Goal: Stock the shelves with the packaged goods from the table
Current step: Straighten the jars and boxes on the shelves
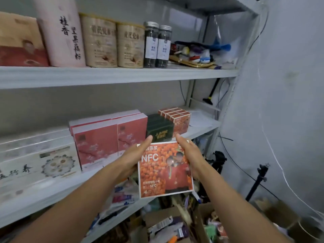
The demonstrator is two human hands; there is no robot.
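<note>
I hold an orange NFC juice box [165, 170] flat-faced toward me, in front of the middle shelf [52, 192]. My left hand [135, 156] grips its left edge and my right hand [190, 155] grips its right edge. Just beyond it, on the shelf, stand several matching orange NFC boxes [177, 118] in a row, to the right of a dark green box [159, 128]. The shelf board to the right of those boxes holds only white paper [201, 120].
Pink boxes [108, 139] and white gift boxes [38, 162] fill the middle shelf's left. The upper shelf [105, 76] carries tins, jars and clutter. Open cartons of mixed goods [175, 223] sit below. A tripod [257, 181] and cables stand by the right wall.
</note>
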